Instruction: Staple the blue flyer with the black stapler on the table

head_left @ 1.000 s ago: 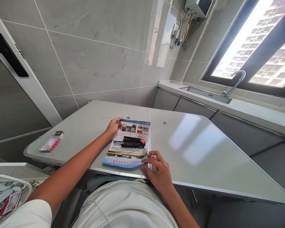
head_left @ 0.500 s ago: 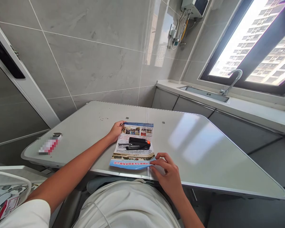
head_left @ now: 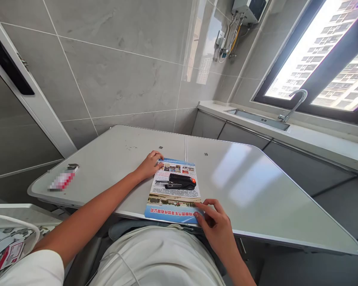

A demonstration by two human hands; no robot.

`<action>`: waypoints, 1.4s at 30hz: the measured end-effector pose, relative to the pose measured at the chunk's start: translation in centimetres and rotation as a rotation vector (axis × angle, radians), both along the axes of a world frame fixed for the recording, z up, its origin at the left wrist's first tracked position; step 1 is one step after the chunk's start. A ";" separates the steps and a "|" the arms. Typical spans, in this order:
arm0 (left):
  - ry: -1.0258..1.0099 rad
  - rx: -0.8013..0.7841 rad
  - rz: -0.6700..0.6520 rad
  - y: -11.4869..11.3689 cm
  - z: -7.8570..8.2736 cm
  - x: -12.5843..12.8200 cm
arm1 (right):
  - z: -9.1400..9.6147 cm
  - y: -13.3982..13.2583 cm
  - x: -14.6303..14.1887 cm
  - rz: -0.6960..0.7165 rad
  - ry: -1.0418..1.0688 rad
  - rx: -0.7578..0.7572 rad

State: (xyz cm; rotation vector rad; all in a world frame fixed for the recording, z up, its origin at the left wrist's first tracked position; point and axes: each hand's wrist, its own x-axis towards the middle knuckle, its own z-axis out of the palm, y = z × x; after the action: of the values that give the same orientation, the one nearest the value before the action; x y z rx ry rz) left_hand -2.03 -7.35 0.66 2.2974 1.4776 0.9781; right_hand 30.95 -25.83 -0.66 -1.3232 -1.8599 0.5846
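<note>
A colour-printed leaflet (head_left: 173, 196) lies flat on the grey folding table (head_left: 250, 186) in front of me. A black stapler with an orange end (head_left: 179, 181) rests across its middle. My left hand (head_left: 150, 163) lies with its fingers pressed on the leaflet's far left corner. My right hand (head_left: 216, 224) touches the near right corner, thumb and forefinger pinched at the paper's edge.
A small packet (head_left: 62, 179) lies near the table's left edge, and loose staples (head_left: 207, 153) are scattered farther back. A tiled wall stands behind the table. A counter with a sink and tap (head_left: 289, 113) runs under the window at the right. A basket (head_left: 8, 242) sits at the lower left.
The leaflet, with the stapler on it, has slid to the right and turned a little. Both hands moved along with its corners.
</note>
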 end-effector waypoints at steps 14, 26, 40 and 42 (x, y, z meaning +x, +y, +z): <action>0.282 -0.057 -0.259 -0.4 0.2 0.1 | 0.9 2.0 0.0 0.164 -0.558 -0.057; 0.295 -0.061 0.065 6.0 -0.4 -1.3 | 3.8 4.9 2.6 0.295 -0.553 0.049; 0.346 -0.034 0.114 6.2 -0.7 -0.8 | 3.6 14.8 -1.3 0.376 -0.287 0.346; 0.332 -0.014 0.111 4.7 -0.2 -0.7 | 3.2 14.3 -1.2 0.403 -0.320 0.326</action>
State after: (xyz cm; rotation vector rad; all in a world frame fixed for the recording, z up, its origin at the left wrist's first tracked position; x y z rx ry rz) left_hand -2.76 -2.64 0.41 2.4809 1.7466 0.6290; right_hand 29.74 -11.51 2.50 -0.8675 -2.3919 0.2564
